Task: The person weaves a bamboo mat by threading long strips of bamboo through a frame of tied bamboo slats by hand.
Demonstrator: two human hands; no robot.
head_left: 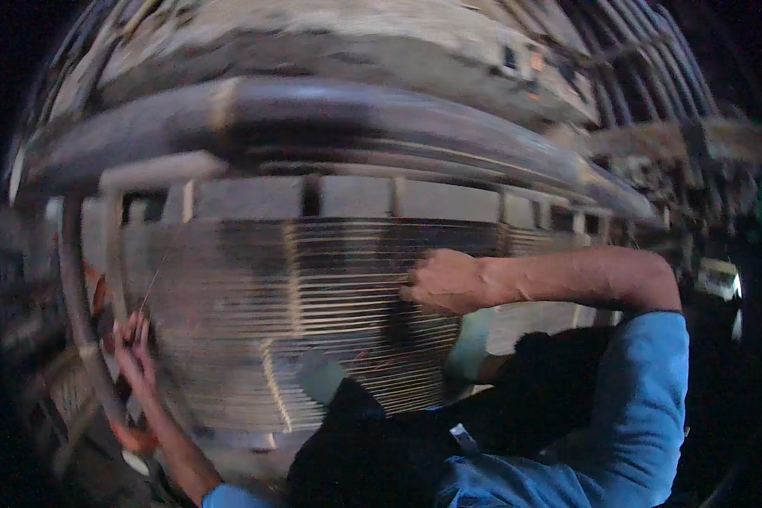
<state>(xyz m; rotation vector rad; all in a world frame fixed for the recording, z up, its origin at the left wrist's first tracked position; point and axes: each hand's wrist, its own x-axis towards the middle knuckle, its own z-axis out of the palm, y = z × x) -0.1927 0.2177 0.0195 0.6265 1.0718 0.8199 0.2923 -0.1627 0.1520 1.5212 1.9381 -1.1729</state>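
A slatted mat of thin bamboo strips (347,279), bound by pale upright lashings, spreads below and ahead of me. At the far left my left hand (134,347) is raised beside an upright pole (78,279). Its fingers are drawn together, and a thin strand (151,288) rises from their tips. My right hand (449,284) is closed in a fist over the right half of the mat, with the arm bent at the elbow. What that fist holds, if anything, is hidden. Below it lies a dark patch, blurred, perhaps shadow.
A thick bamboo pole (313,110) runs across beyond the mat, with a rough earthen ledge (381,42) behind it. Orange curved pieces (134,436) hang by the left pole. My legs and dark clothing cover the lower middle. Several poles lean at the upper right (643,59).
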